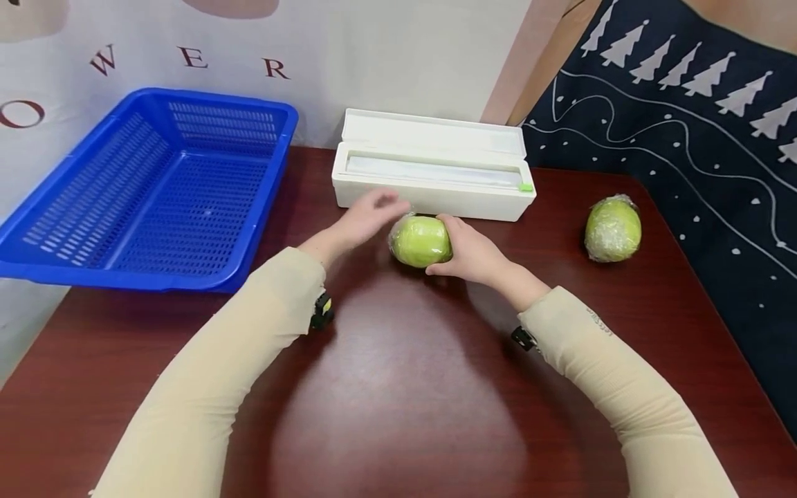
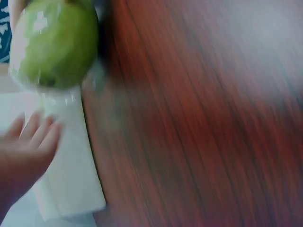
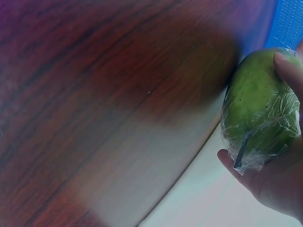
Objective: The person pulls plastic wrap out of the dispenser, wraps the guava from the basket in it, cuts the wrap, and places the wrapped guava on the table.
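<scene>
A green pear (image 1: 422,241) in clear plastic film lies on its side over the middle of the table. My right hand (image 1: 476,252) grips one end of it, thumb on the near side and fingers on the far side. In the right wrist view the wrapped pear (image 3: 258,104) shows its dark stem and wrinkled film between the fingers. My left hand (image 1: 367,216) is raised at the pear's other end, fingers loosely extended and holding nothing. The left wrist view shows this hand (image 2: 31,151) blurred, apart from the pear (image 2: 57,45).
Behind the hands stands a white film dispenser box (image 1: 429,197) with its lid up and a green slider (image 1: 526,187) at one end. A second wrapped pear (image 1: 613,229) sits at the right. At the left is a blue plastic basket (image 1: 243,259).
</scene>
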Motion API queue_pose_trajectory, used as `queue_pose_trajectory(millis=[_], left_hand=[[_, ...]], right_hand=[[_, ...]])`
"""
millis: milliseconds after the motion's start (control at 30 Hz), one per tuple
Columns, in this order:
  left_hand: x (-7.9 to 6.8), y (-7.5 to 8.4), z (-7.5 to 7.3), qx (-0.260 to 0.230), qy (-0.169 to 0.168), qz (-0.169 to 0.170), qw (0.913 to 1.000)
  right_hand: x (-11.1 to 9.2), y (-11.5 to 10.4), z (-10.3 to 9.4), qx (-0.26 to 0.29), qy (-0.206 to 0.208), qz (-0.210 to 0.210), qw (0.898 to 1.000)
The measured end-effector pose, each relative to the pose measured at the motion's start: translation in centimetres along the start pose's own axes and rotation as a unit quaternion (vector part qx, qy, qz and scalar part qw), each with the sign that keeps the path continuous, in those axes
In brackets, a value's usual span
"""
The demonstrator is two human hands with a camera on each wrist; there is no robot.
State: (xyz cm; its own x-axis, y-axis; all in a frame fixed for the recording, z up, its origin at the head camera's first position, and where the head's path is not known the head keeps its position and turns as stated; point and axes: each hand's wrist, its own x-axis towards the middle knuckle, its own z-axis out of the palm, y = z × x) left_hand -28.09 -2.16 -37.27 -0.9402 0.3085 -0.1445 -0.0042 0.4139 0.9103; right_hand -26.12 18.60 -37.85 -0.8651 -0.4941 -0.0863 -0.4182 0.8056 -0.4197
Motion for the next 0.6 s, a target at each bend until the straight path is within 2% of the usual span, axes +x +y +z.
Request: queue_pose_trajectory(millis=[67,133,167,233,333,467,600], left_hand=[[-0.1,-0.6,0.2,0.081,-0.077,0.024,0.9934],[0.0,-1.1,0.7,0.136,-0.124,0.063,0.9808],[0.1,-1.3,1.0,0.157,-0.130,0.083,0.9755],[0.3,-1.7,1.5,0.181,-0.121,0.115,0.9692],[0.3,-2.0,1.8,0.191,-0.099,0.136,0.9672],[0.4,-1.7,1.8,0.192,-0.097,0.137,0.9669],[0.3,-1.7,1.8,0.189,-0.107,0.119,0.9689]], right_hand=[[0.0,0.1,-0.1,0.002,-0.003,0.002,1.000],[0.0,0.2,-0.1,0.006,-0.003,0.000,1.000],[0.0,0.2,-0.1,0.010,-0.004,-0.002,1.000],[0.0,0.3,-0.1,0.015,-0.005,-0.010,1.000],[0.1,0.3,-0.1,0.019,-0.010,-0.023,1.000],[0.3,0.6,-0.1,0.027,-0.024,-0.031,0.999],[0.0,1.7,-0.2,0.095,-0.041,-0.025,0.994]])
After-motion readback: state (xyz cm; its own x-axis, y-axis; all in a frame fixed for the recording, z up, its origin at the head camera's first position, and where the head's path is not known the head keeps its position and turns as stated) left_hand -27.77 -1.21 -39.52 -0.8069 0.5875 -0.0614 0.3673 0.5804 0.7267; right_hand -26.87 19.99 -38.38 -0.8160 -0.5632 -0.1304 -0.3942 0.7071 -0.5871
